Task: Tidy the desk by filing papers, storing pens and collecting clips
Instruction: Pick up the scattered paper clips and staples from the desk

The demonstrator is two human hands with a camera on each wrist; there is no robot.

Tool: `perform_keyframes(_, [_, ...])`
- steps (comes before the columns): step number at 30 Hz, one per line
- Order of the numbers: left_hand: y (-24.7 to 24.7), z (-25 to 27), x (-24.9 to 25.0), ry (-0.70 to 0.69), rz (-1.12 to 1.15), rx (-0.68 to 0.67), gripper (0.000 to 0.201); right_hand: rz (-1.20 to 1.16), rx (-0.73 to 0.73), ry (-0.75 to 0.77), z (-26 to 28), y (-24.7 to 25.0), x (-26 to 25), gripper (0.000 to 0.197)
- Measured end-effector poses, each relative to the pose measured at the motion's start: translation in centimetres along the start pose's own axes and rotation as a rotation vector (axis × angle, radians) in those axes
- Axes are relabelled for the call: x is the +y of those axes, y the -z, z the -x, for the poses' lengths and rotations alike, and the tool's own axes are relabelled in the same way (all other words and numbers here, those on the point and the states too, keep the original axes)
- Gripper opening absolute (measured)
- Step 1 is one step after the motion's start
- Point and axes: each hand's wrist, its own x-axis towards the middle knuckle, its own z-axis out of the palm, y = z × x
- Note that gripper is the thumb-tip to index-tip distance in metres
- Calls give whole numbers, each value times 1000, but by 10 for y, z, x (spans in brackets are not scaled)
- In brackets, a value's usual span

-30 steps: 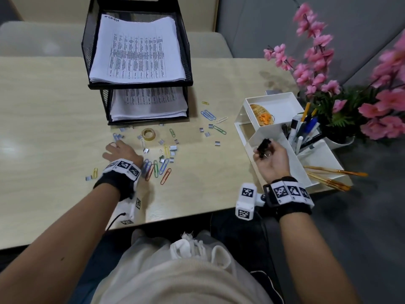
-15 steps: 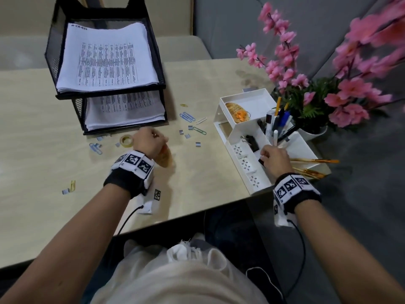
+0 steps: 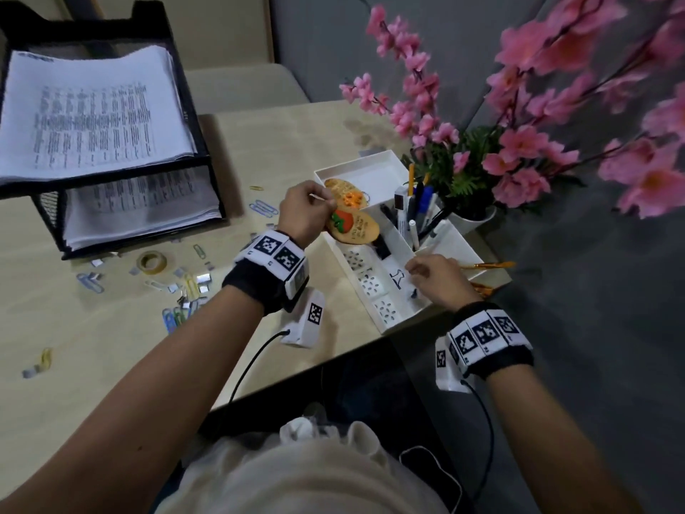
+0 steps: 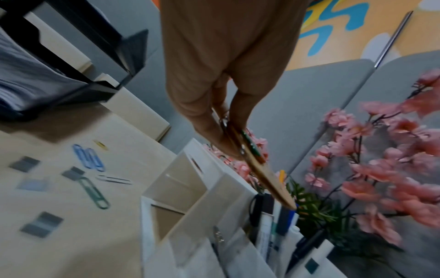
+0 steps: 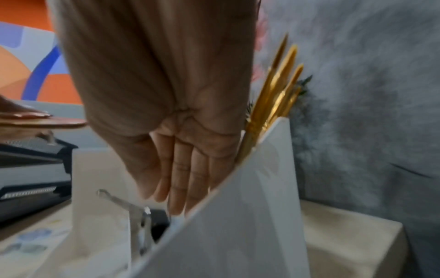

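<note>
My left hand (image 3: 326, 211) pinches an oval wooden tag (image 3: 356, 227) with an orange fruit picture and holds it above the white desk organizer (image 3: 385, 320). The left wrist view shows the tag (image 4: 262, 176) edge-on between thumb and fingers (image 4: 214, 135). A similar tag (image 3: 343, 189) lies in the organizer's back compartment. My right hand (image 3: 417, 270) rests at the organizer's front compartment, its fingers (image 5: 181, 188) straight and holding nothing. A black binder clip (image 3: 383, 248) lies inside that compartment; its steel handles (image 5: 140, 216) show in the right wrist view. Pens (image 3: 411, 213) stand upright in the organizer.
Coloured paper clips (image 3: 178, 313) and small metal pieces lie scattered on the desk, with a tape roll (image 3: 151, 261). A black mesh tray (image 3: 209, 161) holds stacked papers (image 3: 92, 113) at back left. Gold pens (image 3: 489, 265) and pink flowers (image 3: 519, 142) sit right of the organizer.
My left hand lifted the wooden tag off the desk and carried it right, over the organizer. My right hand let go of the black binder clip and stayed at the organizer.
</note>
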Motion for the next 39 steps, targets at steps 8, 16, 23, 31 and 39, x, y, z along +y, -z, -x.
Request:
perform_keyframes(8, [-49,-8,26,-80,101,-13,31,-889,147,35,-12,26,-69,31])
perform_keyframes(16, [-27,-33,27,-160,-666,-65,35,-438,468,240,-75,74,-119,40])
perform_keyframes(23, [-40,-40,18,-292,-1236,-174,35,143,60,314,-121,59,-119,34])
perform_keyframes(31, [-38,-43,17,-325,-1192,-225,39,386,27,158,-136,49,-109,38])
perform_keyframes(39, [-35,-43,5,-368,-1000,-195,40,449,72,200,-133,50,-104,26])
